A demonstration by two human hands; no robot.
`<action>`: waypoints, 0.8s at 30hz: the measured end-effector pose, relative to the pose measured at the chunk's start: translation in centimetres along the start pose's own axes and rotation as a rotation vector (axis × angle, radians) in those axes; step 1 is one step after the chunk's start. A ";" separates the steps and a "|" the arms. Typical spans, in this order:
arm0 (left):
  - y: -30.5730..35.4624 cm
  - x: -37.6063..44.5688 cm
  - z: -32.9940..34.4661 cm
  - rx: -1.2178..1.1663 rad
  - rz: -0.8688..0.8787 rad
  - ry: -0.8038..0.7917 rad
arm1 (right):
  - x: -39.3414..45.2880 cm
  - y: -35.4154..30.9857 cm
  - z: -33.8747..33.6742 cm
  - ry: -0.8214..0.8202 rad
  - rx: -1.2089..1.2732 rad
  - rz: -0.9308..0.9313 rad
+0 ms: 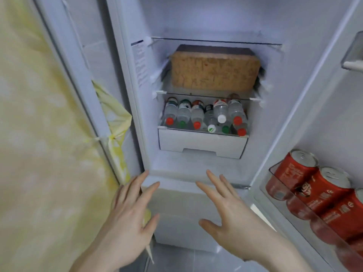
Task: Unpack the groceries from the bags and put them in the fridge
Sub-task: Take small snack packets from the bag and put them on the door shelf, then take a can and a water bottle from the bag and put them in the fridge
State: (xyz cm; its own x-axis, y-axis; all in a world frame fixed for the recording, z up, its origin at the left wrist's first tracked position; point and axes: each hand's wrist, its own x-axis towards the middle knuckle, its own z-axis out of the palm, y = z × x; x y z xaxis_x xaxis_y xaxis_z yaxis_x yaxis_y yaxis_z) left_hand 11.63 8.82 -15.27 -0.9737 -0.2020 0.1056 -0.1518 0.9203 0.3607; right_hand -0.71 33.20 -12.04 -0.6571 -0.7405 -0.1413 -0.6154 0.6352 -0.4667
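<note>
The fridge [198, 173] stands open in front of me. On its middle glass shelf lies a large brown block-shaped package [215, 70]. Below it, several small water bottles [204, 116] with red, green and white caps lie on their sides above a white drawer [202, 144]. My left hand [129, 211] and my right hand [233, 211] hover open, fingers spread, just in front of the fridge's lower edge. Neither hand holds anything.
The open fridge door at the right carries a clear rack [306, 218] with several red drink cans [322, 189]. A yellow patterned cloth [45, 154] covers the surface at the left, its corner tucked against the fridge wall. Grey floor shows below.
</note>
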 end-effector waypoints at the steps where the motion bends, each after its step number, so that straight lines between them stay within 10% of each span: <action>1: -0.6 -0.6 0.0 0.020 -0.027 0.005 | 1.0 -0.6 0.4 -0.029 -0.002 -0.020; 24: 8.6 -24.4 3.7 0.122 -1.350 0.284 | 10.8 -14.5 9.3 -0.714 -0.193 -0.911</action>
State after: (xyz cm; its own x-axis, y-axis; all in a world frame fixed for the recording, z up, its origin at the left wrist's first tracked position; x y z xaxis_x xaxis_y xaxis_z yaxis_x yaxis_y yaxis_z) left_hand 33.48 22.90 -18.14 0.0029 -0.9976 -0.0685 -0.9675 -0.0201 0.2522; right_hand 5.13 13.96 -14.94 0.4158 -0.8549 -0.3103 -0.8287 -0.2155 -0.5166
